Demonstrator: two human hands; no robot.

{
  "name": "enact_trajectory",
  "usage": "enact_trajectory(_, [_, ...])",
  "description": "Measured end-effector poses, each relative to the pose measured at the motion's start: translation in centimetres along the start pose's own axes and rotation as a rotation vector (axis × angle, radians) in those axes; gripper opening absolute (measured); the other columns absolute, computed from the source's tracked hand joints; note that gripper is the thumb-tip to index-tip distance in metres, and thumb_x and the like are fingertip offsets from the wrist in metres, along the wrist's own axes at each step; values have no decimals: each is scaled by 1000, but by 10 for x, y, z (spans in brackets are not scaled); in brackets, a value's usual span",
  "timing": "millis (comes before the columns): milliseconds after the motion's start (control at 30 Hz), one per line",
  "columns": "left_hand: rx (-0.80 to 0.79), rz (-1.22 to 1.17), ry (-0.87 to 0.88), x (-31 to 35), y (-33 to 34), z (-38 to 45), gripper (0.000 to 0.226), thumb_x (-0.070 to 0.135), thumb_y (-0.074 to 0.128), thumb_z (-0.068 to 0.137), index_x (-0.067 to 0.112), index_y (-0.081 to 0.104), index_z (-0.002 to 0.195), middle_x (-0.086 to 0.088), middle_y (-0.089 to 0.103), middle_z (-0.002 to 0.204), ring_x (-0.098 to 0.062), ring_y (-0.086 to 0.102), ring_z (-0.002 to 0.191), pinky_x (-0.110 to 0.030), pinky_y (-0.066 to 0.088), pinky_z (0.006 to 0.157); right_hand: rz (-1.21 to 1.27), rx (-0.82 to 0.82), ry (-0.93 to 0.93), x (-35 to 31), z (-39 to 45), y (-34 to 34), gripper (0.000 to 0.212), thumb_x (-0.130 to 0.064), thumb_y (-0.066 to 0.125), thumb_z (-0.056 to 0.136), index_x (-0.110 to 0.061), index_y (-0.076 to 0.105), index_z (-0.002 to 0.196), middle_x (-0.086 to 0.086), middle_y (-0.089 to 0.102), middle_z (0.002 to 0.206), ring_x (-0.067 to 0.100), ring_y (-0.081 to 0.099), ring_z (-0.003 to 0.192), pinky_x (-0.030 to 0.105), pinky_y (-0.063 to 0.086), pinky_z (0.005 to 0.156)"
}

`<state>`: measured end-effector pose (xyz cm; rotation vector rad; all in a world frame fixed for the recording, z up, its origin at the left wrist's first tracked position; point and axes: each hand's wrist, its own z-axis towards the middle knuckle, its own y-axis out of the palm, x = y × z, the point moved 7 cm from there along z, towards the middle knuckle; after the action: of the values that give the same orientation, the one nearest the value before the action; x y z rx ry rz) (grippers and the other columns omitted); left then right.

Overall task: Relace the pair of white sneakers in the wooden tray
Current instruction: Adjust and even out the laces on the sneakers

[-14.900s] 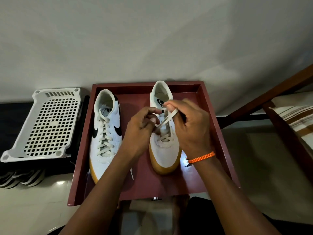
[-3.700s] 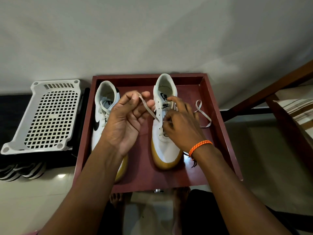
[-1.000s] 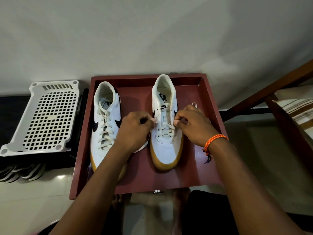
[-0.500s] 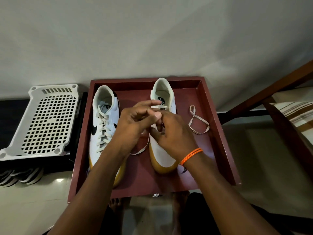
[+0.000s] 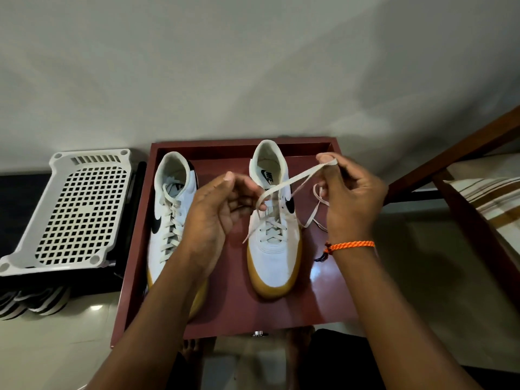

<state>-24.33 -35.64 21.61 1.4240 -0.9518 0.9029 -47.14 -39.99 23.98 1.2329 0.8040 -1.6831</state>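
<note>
Fingers (image 5: 327, 161) of the right hand (image 5: 351, 198) pinch the lace (image 5: 292, 181) taut toward the wooden tray (image 5: 281, 313) far-right corner, likely snugging eyelets; left hand (image 5: 216, 209) fingers curl, pinching its other strand above the right sneaker (image 5: 274, 254).

Plain grey wall (image 5: 253, 66), glossy tile floor (image 5: 56, 347), wood furniture frame (image 5: 464, 136) at right.

We see dim, soft indoor light, a small glare spot on the floor (image 5: 95, 307) left of the wooden tray (image 5: 281, 313), faint shadows beside the sneakers inside it, slight softness throughout, and wide-angle bending toward the edges.
</note>
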Motion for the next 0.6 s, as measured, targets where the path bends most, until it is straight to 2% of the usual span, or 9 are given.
enact_trajectory(100, [-4,-146,3,7,-3,1,39,30,36,113,5,65,104,-19,70,95,-30,67,89,-39,57,83,171,89,164,13,2,-9,12,-9,74,97,-3,81,104,4,71,72,11,56,57,25,51,54])
enact_trajectory(200, [46,-199,13,14,-12,3,35,27,36,113,7,64,106,-11,65,91,-28,60,78,-33,54,67,316,160,261,23,7,-17,13,-14,78,94,-3,82,100,5,70,75,14,59,64,25,50,56])
enact_trajectory(300, [173,-223,26,17,-29,3,29,25,39,111,10,64,105,-8,61,90,-20,51,54,-34,52,59,406,227,332,30,12,-26,10,-15,77,95,-6,81,94,2,70,74,14,57,64,24,47,54])
enact_trajectory(367, [313,-169,9,15,-40,1,27,23,42,110,12,64,101,-7,62,83,-19,42,47,-29,50,48,471,252,368,33,15,-30,9,-13,75,97,-5,79,94,1,67,72,11,55,62,22,46,55])
enact_trajectory(433, [490,56,-38,10,-54,-1,27,19,43,110,10,66,98,-9,64,76,-20,44,47,-26,46,40,518,239,415,38,14,-30,10,-14,73,98,-6,78,96,0,64,71,9,54,62,21,46,56])
enact_trajectory(500, [585,399,-46,4,-61,-4,25,13,48,106,7,69,94,-9,70,76,-19,55,45,-29,51,41,535,153,474,41,10,-20,11,-15,71,99,-6,77,96,0,62,72,9,53,62,20,44,55])
enact_trajectory(567, [545,788,81,7,-52,-3,22,12,54,99,17,74,92,2,74,81,-10,65,59,-32,57,57,500,-22,519,39,4,-3,11,-13,70,99,-4,76,97,1,62,73,9,53,62,19,42,53])
enact_trajectory(600, [471,898,177,9,-40,-2,22,11,56,100,21,75,95,7,74,87,-6,65,68,-31,54,65,462,-133,530,36,-1,7,12,-12,69,100,-4,76,97,1,62,73,9,53,62,20,41,53])
